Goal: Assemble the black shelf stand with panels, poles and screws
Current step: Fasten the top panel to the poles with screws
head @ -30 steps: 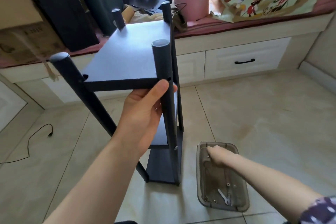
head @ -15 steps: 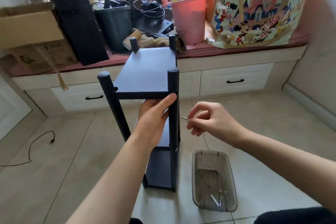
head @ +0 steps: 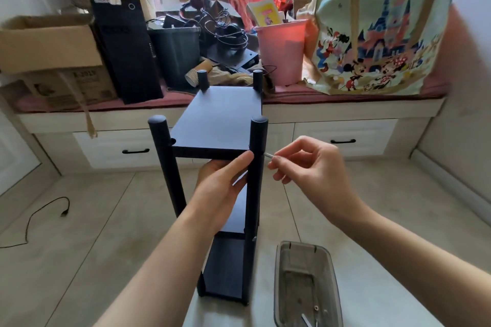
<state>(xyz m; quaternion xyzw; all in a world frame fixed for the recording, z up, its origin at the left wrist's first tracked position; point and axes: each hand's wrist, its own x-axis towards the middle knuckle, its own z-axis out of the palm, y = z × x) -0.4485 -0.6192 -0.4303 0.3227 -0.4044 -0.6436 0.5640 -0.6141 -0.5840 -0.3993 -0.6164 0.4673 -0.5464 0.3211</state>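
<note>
Shelf stand (head: 225, 194), black, is seen upright on the tiled floor (head: 93, 233) in front of a white drawer unit (head: 345, 135). Four poles are fitted; the top panel (head: 223, 119) sits just below the pole tops, w/ lower panels visible beneath. The near right pole (head: 256, 167) is steadied by the left hand (head: 223, 183): thumb laid against the pole just under the top panel, fingers tucked beneath the panel edge, so the grip looks wrapped round that corner. A silver screw (head: 269, 155) is pinched betw. thumb and forefinger of the right hand (head: 308, 164), its tip held at a hole on the pole's right side, level w/ the top panel; other fingers are loosely curled.

A grey plastic tray (head: 305, 260) lies on the floor just right of the stand's base; a few small fasteners are seen at its near end.

On the window seat behind: a black tower case (head: 125, 50) w/ a white label, text too blurred to read; a cardboard box (head: 53, 61) w/ faint print, not legible; a pink bin (head: 283, 50); a cartoon-print bag (head: 372, 34) showing a castle and mouse characters. A black cable (head: 39, 215) lies on the floor at left.
</note>
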